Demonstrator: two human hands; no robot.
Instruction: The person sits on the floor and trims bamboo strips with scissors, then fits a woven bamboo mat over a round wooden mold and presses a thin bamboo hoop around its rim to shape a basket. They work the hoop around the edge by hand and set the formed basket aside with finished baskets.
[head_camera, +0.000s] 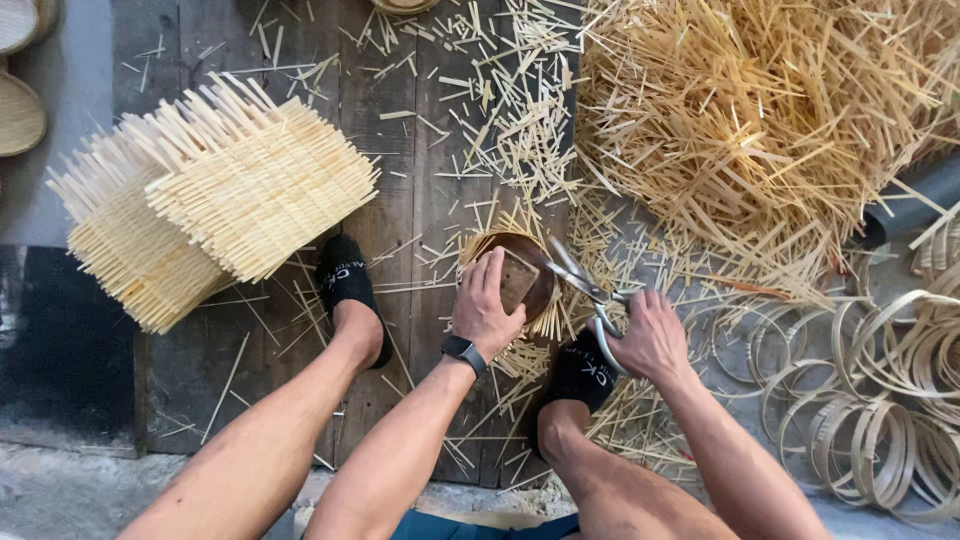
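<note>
I see my left hand (486, 305) pressed flat, fingers curled over a small wooden block (517, 278) that sits on a round brown mould (530, 265), pinning a woven bamboo mat (520, 300) whose strip ends stick out around the rim. My right hand (652, 335) is closed around the handles of the scissors (585, 290), which lie just beside the mould; their long axis runs diagonally, blades pointing up and left toward the mould's right edge. All of this sits on the dark plank floor (420, 180) between my two black-socked feet. Stacked woven mats (215, 195) lie well to the left, bamboo hoops (870, 400) to the right.
</note>
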